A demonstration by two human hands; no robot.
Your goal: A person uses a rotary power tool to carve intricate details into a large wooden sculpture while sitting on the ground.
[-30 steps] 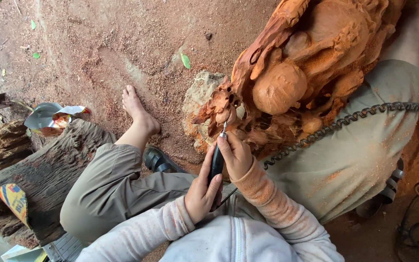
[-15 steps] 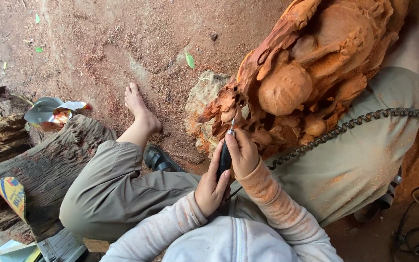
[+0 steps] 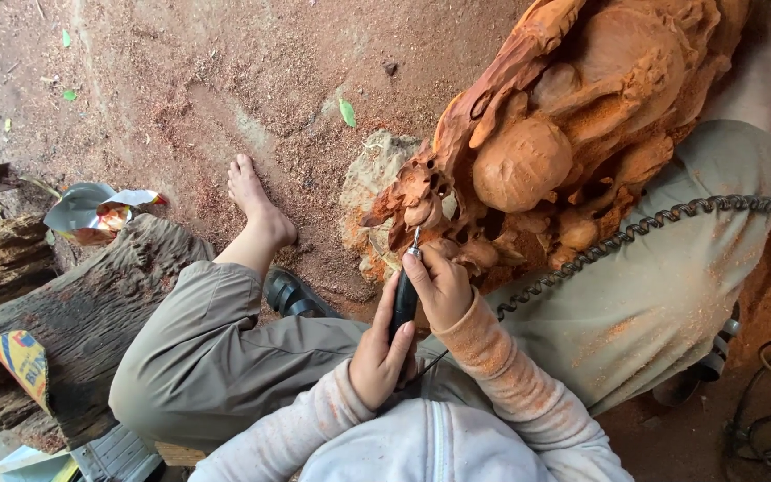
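A: Tool? 
B: A black rotary tool point(image 3: 403, 303) was gripped by both hands, tip set against the lower part of the carving point(image 3: 564, 134). 
A: Hands? 
B: Left hand point(image 3: 384, 353) was clamped on the tool's rear; right hand point(image 3: 441, 284) was wrapped round it near the tip. 
A: Around it? 
B: A coiled cable point(image 3: 671, 217) was laid across the right leg. A bare foot point(image 3: 256, 201) was rested on sawdust; a log point(image 3: 82, 321) was seen nearby.
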